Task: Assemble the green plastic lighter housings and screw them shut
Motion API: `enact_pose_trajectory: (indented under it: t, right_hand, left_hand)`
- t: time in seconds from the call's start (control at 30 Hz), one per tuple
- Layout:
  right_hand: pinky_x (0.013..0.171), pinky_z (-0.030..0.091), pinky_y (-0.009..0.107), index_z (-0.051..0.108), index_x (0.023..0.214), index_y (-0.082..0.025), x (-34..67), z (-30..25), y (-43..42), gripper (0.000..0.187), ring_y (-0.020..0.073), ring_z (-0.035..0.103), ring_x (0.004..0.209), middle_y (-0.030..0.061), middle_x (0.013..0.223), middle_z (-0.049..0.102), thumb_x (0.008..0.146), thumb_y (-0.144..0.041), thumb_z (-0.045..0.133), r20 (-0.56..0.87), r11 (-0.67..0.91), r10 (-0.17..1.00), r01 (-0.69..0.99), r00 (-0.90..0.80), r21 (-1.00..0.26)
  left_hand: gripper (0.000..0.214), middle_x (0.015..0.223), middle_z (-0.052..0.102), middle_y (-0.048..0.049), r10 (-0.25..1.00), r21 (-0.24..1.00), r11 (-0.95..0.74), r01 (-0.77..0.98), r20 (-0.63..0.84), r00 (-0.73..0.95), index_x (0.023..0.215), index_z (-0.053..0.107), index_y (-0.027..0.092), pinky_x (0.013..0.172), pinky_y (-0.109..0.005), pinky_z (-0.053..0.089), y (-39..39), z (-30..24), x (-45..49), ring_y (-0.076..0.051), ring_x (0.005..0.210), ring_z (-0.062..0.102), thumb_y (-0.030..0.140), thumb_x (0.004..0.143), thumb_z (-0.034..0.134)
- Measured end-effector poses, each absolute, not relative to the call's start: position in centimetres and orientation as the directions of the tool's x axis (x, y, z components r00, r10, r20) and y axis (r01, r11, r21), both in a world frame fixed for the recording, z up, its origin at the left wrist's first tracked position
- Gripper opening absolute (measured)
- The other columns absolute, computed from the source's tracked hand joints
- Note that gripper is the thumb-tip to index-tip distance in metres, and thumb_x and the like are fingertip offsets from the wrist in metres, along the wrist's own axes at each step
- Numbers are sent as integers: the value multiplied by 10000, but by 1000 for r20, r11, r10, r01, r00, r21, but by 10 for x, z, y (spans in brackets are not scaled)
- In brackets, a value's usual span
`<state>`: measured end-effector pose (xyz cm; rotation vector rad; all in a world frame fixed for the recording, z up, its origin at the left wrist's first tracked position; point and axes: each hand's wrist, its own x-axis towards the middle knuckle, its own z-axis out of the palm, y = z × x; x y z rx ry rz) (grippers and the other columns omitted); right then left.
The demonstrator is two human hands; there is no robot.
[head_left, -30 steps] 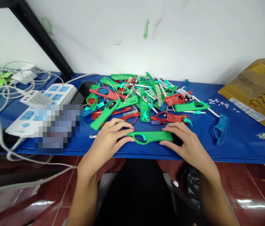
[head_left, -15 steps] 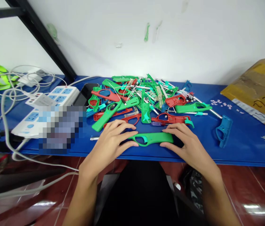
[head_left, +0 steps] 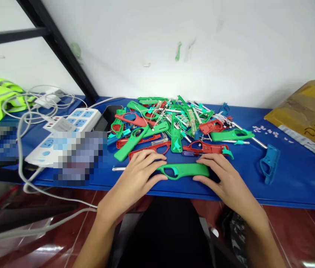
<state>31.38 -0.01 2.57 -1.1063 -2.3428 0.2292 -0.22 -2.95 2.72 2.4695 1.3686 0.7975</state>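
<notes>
A green utility lighter point(head_left: 188, 170) with a teal trigger lies sideways near the front edge of the blue table. My left hand point(head_left: 142, 169) is closed around its front end, and the metal tube pokes out on the far side of that hand. At the handle's end, my right hand point(head_left: 220, 169) grips between thumb and fingers. Just behind the hands spreads a heap of lighter parts: a red half-shell point(head_left: 204, 147), a green half-shell point(head_left: 176, 134), metal tubes and thin white wires. A purple-handled screwdriver point(head_left: 190, 153) rests at the heap's front.
To the left are a white power strip point(head_left: 87, 128) with cables, a dark phone point(head_left: 108, 118) and a yellow reflective vest point(head_left: 3, 98). On the right sit a blue shell piece point(head_left: 270, 163), small white bits point(head_left: 266, 131) and a taped cardboard box point(head_left: 308, 115). A white wall rises behind.
The camera view has tilted slightly, so everything appears a little lower and further right. Both hands keep the same hold on the green lighter.
</notes>
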Motion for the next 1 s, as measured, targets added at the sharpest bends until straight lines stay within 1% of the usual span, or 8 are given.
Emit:
enact_pose_trajectory:
  t: [0.2,0.37,0.5,0.63,0.73,0.87,0.93,1.0]
  right_hand:
    - [1094,529,515,617,1381,-287,314,25,2,370,326,699,1313,113,1412,727,1102,-525,665,449,683,722,645,-526,-343]
    - [1094,529,533,620,1394,-316,322,21,1,339,328,720,1268,93,1363,760,1096,-457,696,507,653,746,624,-432,-429]
    - [1005,575,550,662,1281,-286,327,18,-2,294,353,738,1158,108,1241,774,1061,-472,723,596,501,796,664,-103,-554]
    - [1154,451,732,669,1215,-227,328,20,1,333,463,638,1350,215,1389,702,1020,-476,772,665,274,672,725,326,-632]
    - [1226,306,831,691,1211,-210,330,18,6,363,543,487,1517,281,1565,576,997,-483,799,691,132,568,779,448,-613]
    - [1219,298,848,726,1198,-219,339,7,14,385,555,459,1534,280,1579,542,979,-525,806,718,72,482,793,503,-604]
    - [1191,321,853,745,1138,-216,342,1,18,396,563,454,1523,288,1576,538,989,-582,769,678,18,504,778,535,-628]
    - [1142,345,873,757,1103,-213,342,-3,22,457,581,449,1504,294,1578,538,990,-654,722,612,-42,569,762,550,-646]
  left_hand:
    - [304,1373,780,-67,848,478,-526,703,362,387,1314,737,258,1140,-472,523,-30,28,-3,-283,1324,666,398,1046,766]
    - [610,1459,740,-104,855,518,-503,692,413,313,1511,622,290,1179,-525,517,-37,27,-3,-313,1388,645,510,979,821]
    - [539,1508,708,-107,844,559,-458,691,517,141,1531,599,318,1196,-526,518,-27,41,-10,-302,1410,646,492,1047,761]
    - [401,1462,719,-132,813,626,-269,732,555,-175,1472,628,251,1126,-486,571,27,87,-36,-283,1336,682,468,1135,603]
    - [497,1514,686,-208,918,418,-11,908,364,-157,1531,600,158,1200,-521,509,91,124,-59,-343,1423,626,467,1149,527]
    - [409,1469,738,-200,992,334,20,942,114,-61,1432,717,161,1188,-490,513,162,141,-75,-371,1415,661,258,1036,690]
    - [404,1352,799,-156,999,306,22,952,-40,-10,1326,777,180,1108,-472,573,181,138,-80,-356,1271,748,302,945,835]
    - [375,1341,785,-127,990,280,12,960,-139,28,1313,759,176,1092,-502,600,189,133,-87,-301,1223,759,389,1009,807]
